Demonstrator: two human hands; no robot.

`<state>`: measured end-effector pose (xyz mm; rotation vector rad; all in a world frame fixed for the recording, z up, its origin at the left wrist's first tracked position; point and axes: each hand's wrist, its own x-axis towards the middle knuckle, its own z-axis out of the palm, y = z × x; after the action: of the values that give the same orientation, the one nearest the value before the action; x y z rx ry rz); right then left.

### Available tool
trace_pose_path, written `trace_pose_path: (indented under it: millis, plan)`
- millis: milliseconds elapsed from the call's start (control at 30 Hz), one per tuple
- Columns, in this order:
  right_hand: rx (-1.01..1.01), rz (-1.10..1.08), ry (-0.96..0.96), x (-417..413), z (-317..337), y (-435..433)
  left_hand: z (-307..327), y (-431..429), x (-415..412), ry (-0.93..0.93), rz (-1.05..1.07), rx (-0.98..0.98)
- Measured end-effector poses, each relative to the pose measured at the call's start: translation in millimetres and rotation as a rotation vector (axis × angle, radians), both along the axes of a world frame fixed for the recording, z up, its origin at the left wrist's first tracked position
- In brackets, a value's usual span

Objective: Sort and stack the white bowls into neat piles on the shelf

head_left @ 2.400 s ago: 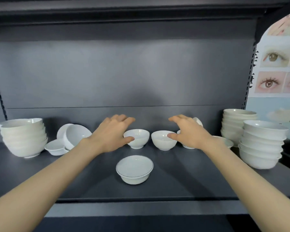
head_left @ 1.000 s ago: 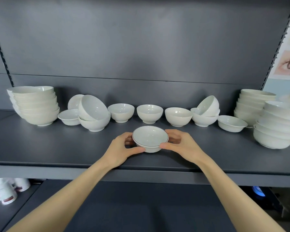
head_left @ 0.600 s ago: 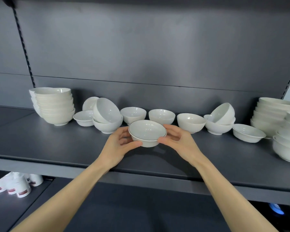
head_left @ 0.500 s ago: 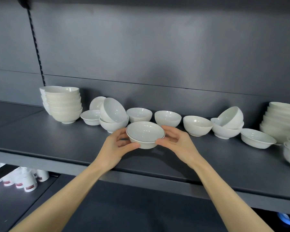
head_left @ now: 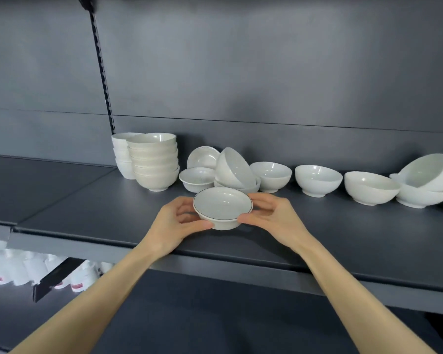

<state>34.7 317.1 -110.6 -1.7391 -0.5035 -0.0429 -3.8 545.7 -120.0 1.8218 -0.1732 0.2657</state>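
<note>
A small white bowl with a thin dark rim line (head_left: pixel 221 209) is held just above the dark shelf (head_left: pixel 343 238), tilted toward me. My left hand (head_left: pixel 175 224) grips its left side and my right hand (head_left: pixel 273 219) grips its right side, thumbs under the rim. Behind it stands a tall pile of cream bowls (head_left: pixel 154 160) with a second white pile (head_left: pixel 122 155) at its back left. Loose white bowls line the back: a shallow one (head_left: pixel 197 176), a tipped bowl resting in another (head_left: pixel 234 166), and three upright bowls (head_left: pixel 271 173) (head_left: pixel 317 178) (head_left: pixel 370 187).
At the far right a tipped bowl lies in another bowl (head_left: pixel 426 180). A slotted upright (head_left: pixel 101 62) runs up the back panel left of the piles. White bottles (head_left: pixel 39 269) stand on a lower shelf at the left. A dark lower shelf (head_left: pixel 215 315) lies under my forearms.
Both hands left the back row and took hold of the dark-rimmed bowl, lifting it off the shelf. My view has swung left, so the right-hand piles have left the frame.
</note>
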Motion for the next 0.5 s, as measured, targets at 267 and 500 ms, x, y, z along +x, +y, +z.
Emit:
trace_pose_path:
  millis: [267, 500]
  plan:
    - [-0.049, -0.145, 0.055, 9.7, -11.8, 91.6, 0.2, 101.0, 38.3, 0.044, -0.117, 0.121]
    - [-0.117, -0.218, 0.101, 12.6, -13.7, 110.8, -7.2, 127.0, 60.5, 0.062, -0.228, 0.193]
